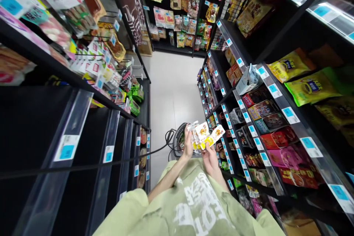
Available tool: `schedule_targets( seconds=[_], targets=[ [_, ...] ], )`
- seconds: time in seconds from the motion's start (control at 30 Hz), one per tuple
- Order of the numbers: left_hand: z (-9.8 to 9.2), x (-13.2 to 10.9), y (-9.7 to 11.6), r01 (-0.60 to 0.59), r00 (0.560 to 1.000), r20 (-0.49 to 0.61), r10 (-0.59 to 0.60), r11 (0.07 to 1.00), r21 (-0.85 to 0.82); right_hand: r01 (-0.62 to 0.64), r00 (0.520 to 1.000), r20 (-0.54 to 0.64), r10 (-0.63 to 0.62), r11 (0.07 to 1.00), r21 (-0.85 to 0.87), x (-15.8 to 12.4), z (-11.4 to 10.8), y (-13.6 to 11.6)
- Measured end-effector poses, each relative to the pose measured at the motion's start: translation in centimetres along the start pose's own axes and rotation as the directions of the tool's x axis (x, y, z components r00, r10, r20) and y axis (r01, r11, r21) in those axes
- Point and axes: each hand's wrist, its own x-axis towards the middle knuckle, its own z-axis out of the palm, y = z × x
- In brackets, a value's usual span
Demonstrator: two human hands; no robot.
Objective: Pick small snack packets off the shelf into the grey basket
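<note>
Several small white and yellow snack packets are held in front of my body. My left hand is closed along the left side of the bunch, its fingers pointing up. From below, my right hand pinches a snack packet that tilts out to the right. A dark shopping basket is behind and beneath my hands, and the packets and hands hide much of its inside.
Shelves of bagged snacks with blue price tags line the right. Dark shelves and hanging packets stand on the left. A black cord crosses the aisle floor toward the basket. More hanging snacks are at the far end.
</note>
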Motion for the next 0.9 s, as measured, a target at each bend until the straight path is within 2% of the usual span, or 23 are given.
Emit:
schedule_targets(
  seconds=[0.13, 0.27, 0.37, 0.57, 0.73, 0.9],
  targets=[
    [-0.1, 0.1, -0.2, 0.023, 1.0, 0.009, -0.023, 0.999, -0.028, 0.016, 0.999, -0.036, -0.014, 0.999, 0.048, -0.4, 0.4, 0.0],
    [-0.2, 0.0, -0.5, 0.046, 0.998, -0.028, -0.047, 0.998, -0.032, 0.048, 0.996, -0.076, -0.044, 0.998, 0.05, -0.8, 0.7, 0.1],
    [-0.4, -0.1, -0.6, 0.058, 0.998, -0.023, -0.058, 0.998, -0.024, 0.084, 0.992, -0.1, -0.082, 0.996, 0.015, -1.2, 0.9, 0.3],
    [-0.6, -0.5, -0.3, -0.013, 0.998, -0.064, 0.016, 0.998, 0.056, 0.188, 0.973, -0.116, -0.2, 0.976, -0.108, -2.2, 1.9, 0.2],
    [-0.7, -0.7, -0.5, 0.037, 0.994, -0.103, -0.036, 0.999, 0.009, 0.241, 0.959, -0.116, -0.259, 0.958, -0.153, -2.9, 2.2, 0.1],
    [-1.5, -0.6, -1.2, 0.082, 0.99, -0.106, -0.089, 0.995, -0.064, 0.262, 0.946, -0.146, -0.29, 0.947, -0.186, -3.0, 1.3, 0.0]
  ],
)
